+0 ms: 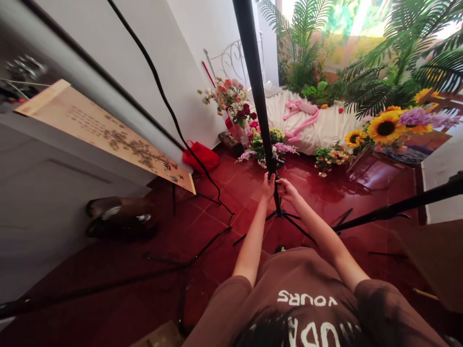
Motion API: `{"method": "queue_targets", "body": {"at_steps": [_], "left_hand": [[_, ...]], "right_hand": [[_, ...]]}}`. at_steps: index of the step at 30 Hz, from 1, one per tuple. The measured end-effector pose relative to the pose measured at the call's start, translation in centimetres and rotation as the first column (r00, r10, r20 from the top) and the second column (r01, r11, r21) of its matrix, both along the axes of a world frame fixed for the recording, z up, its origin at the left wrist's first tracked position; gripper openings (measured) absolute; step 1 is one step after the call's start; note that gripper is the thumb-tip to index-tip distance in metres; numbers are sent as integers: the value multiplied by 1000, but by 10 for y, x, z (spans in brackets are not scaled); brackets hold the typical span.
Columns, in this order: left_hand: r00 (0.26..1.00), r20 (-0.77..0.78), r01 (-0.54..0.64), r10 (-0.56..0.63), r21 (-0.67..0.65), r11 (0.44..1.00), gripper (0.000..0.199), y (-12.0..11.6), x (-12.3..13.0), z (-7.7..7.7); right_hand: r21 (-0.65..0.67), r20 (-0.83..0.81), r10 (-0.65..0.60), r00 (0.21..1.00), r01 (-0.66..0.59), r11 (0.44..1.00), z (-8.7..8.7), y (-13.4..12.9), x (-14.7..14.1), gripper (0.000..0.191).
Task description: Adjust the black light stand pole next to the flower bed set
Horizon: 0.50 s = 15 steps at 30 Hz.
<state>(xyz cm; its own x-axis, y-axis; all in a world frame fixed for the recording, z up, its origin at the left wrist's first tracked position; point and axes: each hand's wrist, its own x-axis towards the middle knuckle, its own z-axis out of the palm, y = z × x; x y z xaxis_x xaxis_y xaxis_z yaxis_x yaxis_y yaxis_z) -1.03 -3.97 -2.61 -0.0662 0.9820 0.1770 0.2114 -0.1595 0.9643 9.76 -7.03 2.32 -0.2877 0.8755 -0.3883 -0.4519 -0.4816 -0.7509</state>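
Observation:
A tall black light stand rises in front of me on spread tripod legs. My left hand is closed around its pole, just below a dark collar. On the other side of the pole my right hand has its fingers bent in a pinch at the same height. They appear to grip a small knob on the collar, though the fingers hide most of it.
More black stands reach in from the right and left. A black cable hangs down to the red tiled floor. Sunflowers, flower bunches, a red bag and a hanging scroll stand around.

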Motion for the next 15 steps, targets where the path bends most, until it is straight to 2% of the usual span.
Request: {"method": "queue_targets", "body": {"at_steps": [2, 3, 5, 6, 7, 9, 12, 15], "left_hand": [[1000, 8, -13, 13, 4, 1000, 63, 0, 0, 1], [1000, 13, -19, 19, 4, 1000, 60, 0, 0, 2], [999, 20, -26, 26, -8, 1000, 56, -2, 1, 4], [999, 24, -30, 30, -15, 999, 55, -3, 2, 6], [999, 33, -35, 35, -21, 999, 55, -4, 3, 7], [997, 66, -37, 38, -20, 999, 55, -4, 5, 7], [991, 128, -28, 25, 15, 1000, 56, -3, 8, 3], [990, 137, -25, 24, 5, 1000, 54, 1, 9, -1]], "right_hand": [[160, 242, -101, 965, 63, 985, 0, 2, 8, 41], [272, 408, -168, 898, 56, 961, 1, 2, 15, 38], [447, 673, -296, 677, -54, 893, 7, 5, 29, 30], [492, 727, -350, 591, -92, 866, 11, 6, 35, 24], [528, 737, -395, 548, -103, 843, 15, 9, 40, 16], [582, 686, -435, 583, -80, 809, 23, 15, 42, 7], [603, 613, -349, 709, -134, 786, 28, 28, 28, 26], [580, 634, -308, 710, -171, 797, 27, 43, 4, 28]]}}
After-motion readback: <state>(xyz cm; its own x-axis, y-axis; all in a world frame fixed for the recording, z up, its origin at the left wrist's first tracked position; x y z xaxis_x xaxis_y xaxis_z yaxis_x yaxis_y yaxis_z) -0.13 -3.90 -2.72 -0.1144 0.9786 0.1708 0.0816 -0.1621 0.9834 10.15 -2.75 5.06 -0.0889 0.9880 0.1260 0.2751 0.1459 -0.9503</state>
